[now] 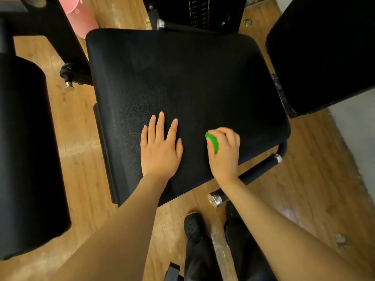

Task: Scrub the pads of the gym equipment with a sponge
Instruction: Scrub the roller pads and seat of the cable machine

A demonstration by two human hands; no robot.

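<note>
A large black padded seat (192, 82) of a gym machine fills the middle of the view. My left hand (160, 147) lies flat on its near part, fingers straight and spread. Just to the right, my right hand (225, 153) grips a green sponge (212, 141) and holds it down on the pad near the front right edge. Most of the sponge is hidden under my fingers.
Another black pad (324, 49) stands at the right and a black roller pad (26, 159) at the left. A black handle bar with chrome ends (257, 171) runs under the seat's near right edge. A pink bucket (81, 15) and weight stack (197, 13) lie beyond. Wooden floor; my feet below.
</note>
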